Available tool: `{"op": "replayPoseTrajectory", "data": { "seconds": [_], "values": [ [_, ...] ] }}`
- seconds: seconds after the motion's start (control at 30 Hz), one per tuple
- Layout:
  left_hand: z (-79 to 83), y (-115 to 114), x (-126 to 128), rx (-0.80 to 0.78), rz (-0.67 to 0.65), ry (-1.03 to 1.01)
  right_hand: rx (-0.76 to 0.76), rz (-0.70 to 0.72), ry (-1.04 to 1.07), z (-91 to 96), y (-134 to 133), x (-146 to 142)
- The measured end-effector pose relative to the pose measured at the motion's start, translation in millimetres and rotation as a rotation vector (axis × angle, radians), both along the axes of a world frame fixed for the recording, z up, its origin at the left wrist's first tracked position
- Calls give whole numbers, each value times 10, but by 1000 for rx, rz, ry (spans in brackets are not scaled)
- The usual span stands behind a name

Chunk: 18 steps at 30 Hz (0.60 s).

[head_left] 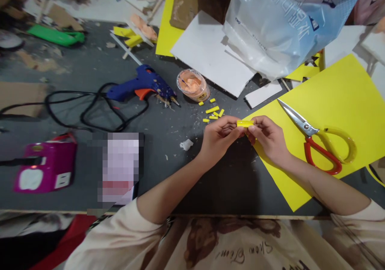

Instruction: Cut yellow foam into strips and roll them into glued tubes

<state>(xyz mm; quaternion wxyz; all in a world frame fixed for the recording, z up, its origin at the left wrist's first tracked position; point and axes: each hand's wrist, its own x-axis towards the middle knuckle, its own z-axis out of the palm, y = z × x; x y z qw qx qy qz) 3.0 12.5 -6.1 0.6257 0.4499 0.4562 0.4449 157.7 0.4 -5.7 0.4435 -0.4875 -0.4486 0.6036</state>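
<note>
A small rolled strip of yellow paper (pixel 245 123) is pinched between my two hands above the table's front middle. My left hand (pixel 221 136) grips its left end, with the fingers curled behind it. At the other end, the thumb and fingers of my right hand (pixel 267 136) close on the roll. Several short yellow paper pieces (pixel 212 109) lie just beyond my left hand. Under my right forearm spreads a large yellow sheet (pixel 343 97), and scissors (pixel 306 129) with one red and one yellow handle rest on it, blades partly apart.
An open tub of peach-coloured paste (pixel 193 85) stands beside a blue glue gun (pixel 147 83) with a looping black cable. Further left are a magenta box (pixel 46 164) and a blurred-out phone (pixel 120 168). A plastic bag (pixel 282 29) and white board (pixel 213 53) lie at the back.
</note>
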Motion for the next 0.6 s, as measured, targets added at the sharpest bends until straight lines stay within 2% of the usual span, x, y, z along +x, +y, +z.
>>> {"op": "replayPoseTrajectory", "data": {
  "seconds": [0.27,0.47,0.6],
  "values": [
    [4,-26,2,20,35,19,78,20,-64,17,8,-5],
    [8,-26,2,56,-4,21,185,3,-130,10,16,-8],
    [22,-20,1,104,-23,74,196,4,-136,8,11,6]
  ]
}}
